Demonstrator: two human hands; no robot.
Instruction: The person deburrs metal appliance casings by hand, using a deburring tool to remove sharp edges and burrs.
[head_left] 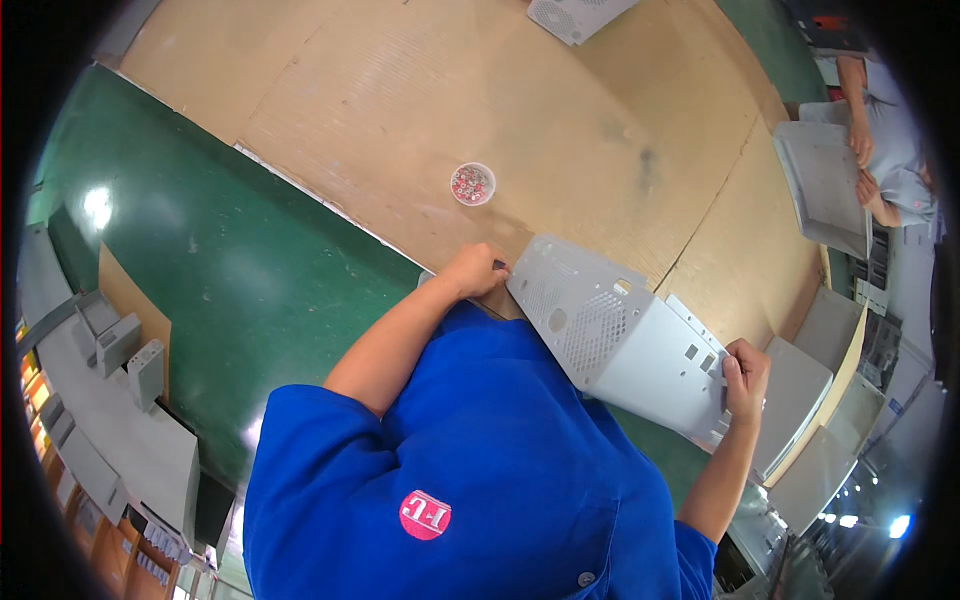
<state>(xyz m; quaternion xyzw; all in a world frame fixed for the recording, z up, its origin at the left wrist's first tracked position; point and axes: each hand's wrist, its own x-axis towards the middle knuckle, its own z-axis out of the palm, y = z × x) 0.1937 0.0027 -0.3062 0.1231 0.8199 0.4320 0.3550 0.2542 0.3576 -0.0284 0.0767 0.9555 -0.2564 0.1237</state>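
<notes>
A grey sheet-metal casing, bent and perforated, lies tilted at the table's near edge against my front. Round holes, slots and a mesh of vents pierce its faces. My right hand is closed round its right end. At the casing's left end, my left hand is closed, a small dark piece showing at its fingertips; I cannot make out what this is. A small white tub of small red and silvery parts stands on the table beyond my left hand.
The brown board-covered table spreads ahead. Another perforated grey panel lies at its far edge. To the right, another person handles a grey metal panel. Large grey panels stand beyond my right hand. Green floor lies left.
</notes>
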